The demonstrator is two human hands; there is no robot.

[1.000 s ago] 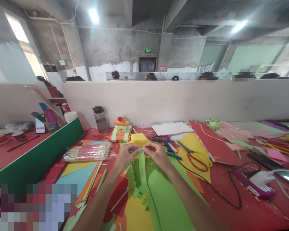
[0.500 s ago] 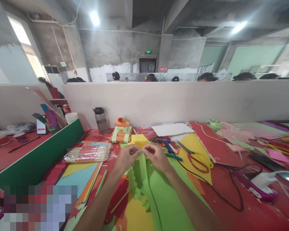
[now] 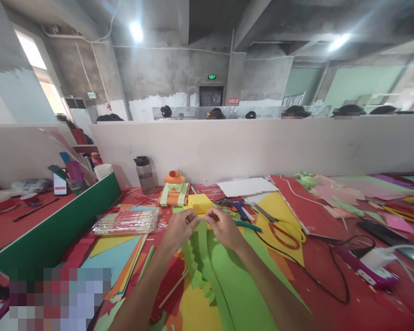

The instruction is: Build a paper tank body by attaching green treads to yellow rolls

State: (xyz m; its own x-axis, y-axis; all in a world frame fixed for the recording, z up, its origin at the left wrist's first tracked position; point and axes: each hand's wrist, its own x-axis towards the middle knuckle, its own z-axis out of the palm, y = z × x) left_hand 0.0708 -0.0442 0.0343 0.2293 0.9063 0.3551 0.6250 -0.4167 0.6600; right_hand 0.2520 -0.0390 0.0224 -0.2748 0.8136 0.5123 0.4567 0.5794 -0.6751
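Observation:
My left hand [image 3: 185,227] and my right hand [image 3: 223,225] meet at the far end of a long green paper strip [image 3: 207,257]. Both pinch its tip between thumb and forefinger, and the strip hangs back toward me. Beside it on the left lies a zigzag-edged green paper strip [image 3: 196,271]. Under my right forearm spreads a large green paper sheet [image 3: 243,276]. Just beyond my fingers sits a yellow paper box [image 3: 199,202], partly hidden by my hands.
An orange and green paper model [image 3: 174,189] and a water bottle [image 3: 145,174] stand at the back. Scissors [image 3: 283,230] lie right, near a blue glue gun [image 3: 240,209] and black cable. Wrapped sticks [image 3: 126,221] lie left by a green divider [image 3: 62,223]. A power strip [image 3: 369,269] is far right.
My fingertips have drawn slightly apart at the strip's tip. The strip's upper end has shifted a little to the left. The view has tilted slightly upward.

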